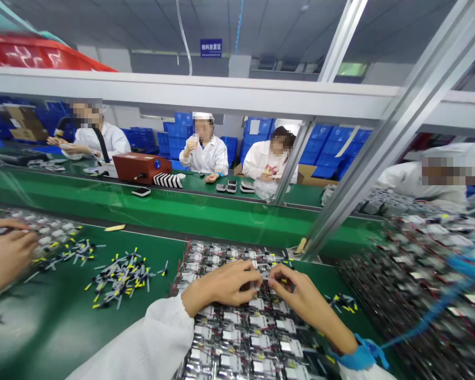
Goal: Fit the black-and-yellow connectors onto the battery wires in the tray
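Observation:
My left hand (231, 282) and my right hand (296, 290) meet above a tray of small assemblies (227, 338), fingertips nearly touching. Both hands are closed in a pinch. Something small and pale shows between the fingertips, too tiny to name. Rows of silvery-white units with thin red wires fill the tray below them. Left of the tray lies a heap of small black, grey and yellow pieces (124, 277). A smaller group of such pieces (343, 302) lies beyond my right wrist, which wears a blue wrist strap (364, 352) with a blue cord.
High stacks of similar filled trays (423, 279) stand at the right. Another person's hands (10, 248) work over a tray at the left. A metal post (372, 153) rises behind the bench. Across a green conveyor (221, 214), several people in white sit working.

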`<state>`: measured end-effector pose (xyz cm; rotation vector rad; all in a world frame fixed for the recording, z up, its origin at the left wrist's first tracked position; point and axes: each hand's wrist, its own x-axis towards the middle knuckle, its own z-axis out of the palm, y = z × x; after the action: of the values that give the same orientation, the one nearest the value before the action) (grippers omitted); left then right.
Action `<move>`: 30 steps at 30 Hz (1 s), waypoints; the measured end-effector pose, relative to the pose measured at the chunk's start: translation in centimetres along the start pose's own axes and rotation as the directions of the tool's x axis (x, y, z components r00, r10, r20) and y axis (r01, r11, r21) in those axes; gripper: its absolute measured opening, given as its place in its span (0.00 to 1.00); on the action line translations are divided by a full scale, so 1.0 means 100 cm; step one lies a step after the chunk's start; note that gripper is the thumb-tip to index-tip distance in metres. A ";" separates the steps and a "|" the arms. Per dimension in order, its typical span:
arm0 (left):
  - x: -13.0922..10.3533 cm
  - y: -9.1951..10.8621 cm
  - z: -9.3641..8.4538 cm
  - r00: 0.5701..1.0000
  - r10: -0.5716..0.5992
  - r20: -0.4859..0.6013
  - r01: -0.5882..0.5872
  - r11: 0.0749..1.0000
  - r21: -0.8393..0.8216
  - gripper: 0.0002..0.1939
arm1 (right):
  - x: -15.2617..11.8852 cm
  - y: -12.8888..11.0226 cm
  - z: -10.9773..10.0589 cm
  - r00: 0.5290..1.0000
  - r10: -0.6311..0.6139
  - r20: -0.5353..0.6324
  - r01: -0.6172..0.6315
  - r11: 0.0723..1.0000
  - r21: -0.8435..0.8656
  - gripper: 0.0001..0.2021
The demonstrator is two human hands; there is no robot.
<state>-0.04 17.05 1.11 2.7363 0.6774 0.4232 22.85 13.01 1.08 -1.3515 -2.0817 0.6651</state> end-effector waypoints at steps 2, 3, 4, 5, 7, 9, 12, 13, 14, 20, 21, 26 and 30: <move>0.000 -0.004 0.001 1.000 -0.006 -0.017 0.004 0.996 -0.091 0.08 | 0.000 0.001 0.003 1.000 0.010 0.016 -0.010 1.000 0.013 0.13; 0.001 -0.006 0.002 1.000 -0.004 -0.023 0.001 0.992 -0.123 0.08 | 0.000 0.002 0.005 1.000 0.012 0.019 -0.013 1.000 0.020 0.13; 0.002 -0.007 0.003 0.999 -0.005 -0.032 0.000 0.988 -0.152 0.08 | 0.000 0.002 0.006 1.000 0.017 0.017 -0.017 1.000 0.023 0.13; 0.003 -0.009 0.004 0.999 -0.013 -0.042 0.005 0.983 -0.181 0.08 | 0.000 0.003 0.007 1.000 0.024 0.011 -0.024 0.999 0.022 0.14; 0.005 -0.011 0.006 0.997 -0.049 -0.061 0.034 0.972 -0.232 0.10 | 0.000 0.003 0.009 0.999 0.041 -0.001 -0.041 0.999 0.013 0.14; 0.006 -0.012 0.008 0.994 -0.080 -0.070 0.060 0.966 -0.250 0.13 | 0.000 0.004 0.010 0.999 0.051 -0.004 -0.051 0.999 0.006 0.13; 0.007 -0.014 0.009 0.996 -0.066 -0.059 0.051 0.973 -0.225 0.13 | 0.000 0.003 0.013 0.999 0.051 -0.008 -0.051 0.999 0.002 0.12; 0.007 -0.015 0.010 0.997 -0.057 -0.055 0.044 0.975 -0.216 0.13 | 0.000 0.003 0.014 0.999 0.050 -0.011 -0.049 0.999 0.002 0.12; 0.007 -0.015 0.010 0.997 -0.053 -0.053 0.041 0.976 -0.213 0.12 | 0.000 0.003 0.015 0.999 0.049 -0.014 -0.049 0.999 0.001 0.11; 0.010 -0.015 0.012 0.996 -0.070 -0.059 0.055 0.973 -0.223 0.12 | -0.002 0.002 0.015 0.999 0.045 -0.016 -0.045 0.999 0.007 0.11; 0.010 -0.015 0.012 0.996 -0.070 -0.059 0.055 0.973 -0.223 0.12 | -0.002 0.002 0.014 0.999 0.042 -0.018 -0.041 0.999 0.010 0.11; 0.010 -0.013 0.010 0.996 -0.066 -0.061 0.051 0.976 -0.213 0.11 | -0.002 0.003 0.016 0.999 0.036 -0.035 -0.036 0.999 0.017 0.11; 0.011 -0.012 0.009 0.996 -0.056 -0.063 0.042 0.977 -0.209 0.11 | -0.001 0.003 0.017 0.999 0.041 -0.036 -0.040 0.999 0.022 0.11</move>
<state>0.69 18.40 0.08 2.5132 0.6759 0.5469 21.94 12.85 -0.35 -1.3873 -2.0182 0.6730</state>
